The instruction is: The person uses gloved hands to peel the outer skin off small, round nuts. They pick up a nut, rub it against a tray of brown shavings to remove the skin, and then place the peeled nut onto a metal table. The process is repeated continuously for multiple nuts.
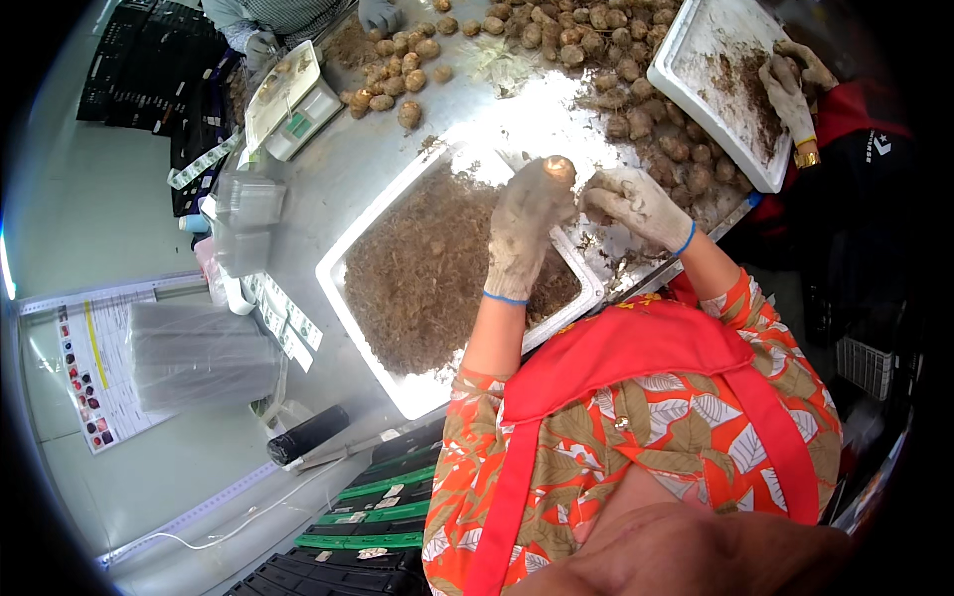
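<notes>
My left hand [525,220], in a soiled knit glove with a blue cuff, is closed around a taro corm [558,170] over a white foam tray [395,395]. Loose brown root fibres and soil [425,268] fill much of the tray. Just right of the corm is my right hand [637,205], gloved the same way, its fingers curled; whether something small is between them cannot be told. Beyond my hands lies a large pile of taro corms [633,37], running down to the right. A smaller group of corms [406,67] lies at the top centre-left.
A digital scale [294,112] stands at the upper left near a co-worker's gloved hands. Clear plastic boxes [246,216], label strips [283,313] and a stack of clear plastic [201,357] lie left. Another co-worker's gloved hands touch a tilted foam tray [715,97] at the upper right.
</notes>
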Tool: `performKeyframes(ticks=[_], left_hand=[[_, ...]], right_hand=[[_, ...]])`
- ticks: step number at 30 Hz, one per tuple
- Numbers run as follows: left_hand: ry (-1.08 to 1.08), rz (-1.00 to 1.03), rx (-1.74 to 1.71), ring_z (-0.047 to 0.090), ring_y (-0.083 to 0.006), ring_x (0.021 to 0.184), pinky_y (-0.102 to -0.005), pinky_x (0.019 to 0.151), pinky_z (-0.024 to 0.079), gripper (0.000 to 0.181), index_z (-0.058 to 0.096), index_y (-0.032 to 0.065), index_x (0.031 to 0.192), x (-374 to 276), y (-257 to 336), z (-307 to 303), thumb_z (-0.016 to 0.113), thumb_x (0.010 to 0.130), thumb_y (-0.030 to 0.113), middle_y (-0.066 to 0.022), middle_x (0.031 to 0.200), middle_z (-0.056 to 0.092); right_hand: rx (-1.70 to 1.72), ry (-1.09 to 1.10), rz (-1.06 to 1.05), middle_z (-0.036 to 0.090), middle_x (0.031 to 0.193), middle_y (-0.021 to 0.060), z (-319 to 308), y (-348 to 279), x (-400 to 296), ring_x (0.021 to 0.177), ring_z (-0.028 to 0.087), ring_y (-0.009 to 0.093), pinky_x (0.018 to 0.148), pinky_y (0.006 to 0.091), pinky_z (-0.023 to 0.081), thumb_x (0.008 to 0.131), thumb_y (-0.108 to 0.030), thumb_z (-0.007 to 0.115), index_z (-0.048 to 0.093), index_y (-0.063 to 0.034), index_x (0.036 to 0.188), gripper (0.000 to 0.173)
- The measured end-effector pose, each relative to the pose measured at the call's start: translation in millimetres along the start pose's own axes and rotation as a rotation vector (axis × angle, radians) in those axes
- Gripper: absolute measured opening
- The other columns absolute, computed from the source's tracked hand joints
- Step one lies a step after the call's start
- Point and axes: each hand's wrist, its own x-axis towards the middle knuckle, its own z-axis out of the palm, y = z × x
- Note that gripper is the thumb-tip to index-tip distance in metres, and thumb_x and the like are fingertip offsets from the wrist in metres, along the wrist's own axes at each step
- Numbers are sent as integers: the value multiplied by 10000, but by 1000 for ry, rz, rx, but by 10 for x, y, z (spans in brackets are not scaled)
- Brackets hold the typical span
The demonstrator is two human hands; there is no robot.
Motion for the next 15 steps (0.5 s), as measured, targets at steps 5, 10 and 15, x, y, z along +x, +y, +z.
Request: performKeyframes(ticks=[5,10,15], left_hand=[[36,2,175,628,-226,1080,-324,897,558,530,506,-48,1371,47,-86,-39,676,948,221,-161,1255,609],[28,6,294,630,-262,1128,-357,973,527,526,538,-28,1363,109,-183,-172,671,958,280,-187,1291,612],[128,-8,-43,687,-219,958,-330,766,636,497,498,-95,1356,272,-185,-245,649,953,154,-213,1192,641]], right_hand=[[-321,31,-27,631,735,128,7,-84,58,649,618,227,626,342,493,933,-270,629,689,-30,941,248],[-325,-73,-342,624,729,162,172,13,-13,620,615,313,590,393,483,929,-332,659,678,-78,899,257],[-408,-171,-217,604,732,191,148,381,-195,688,611,370,623,440,473,962,-343,603,635,-75,849,293]])
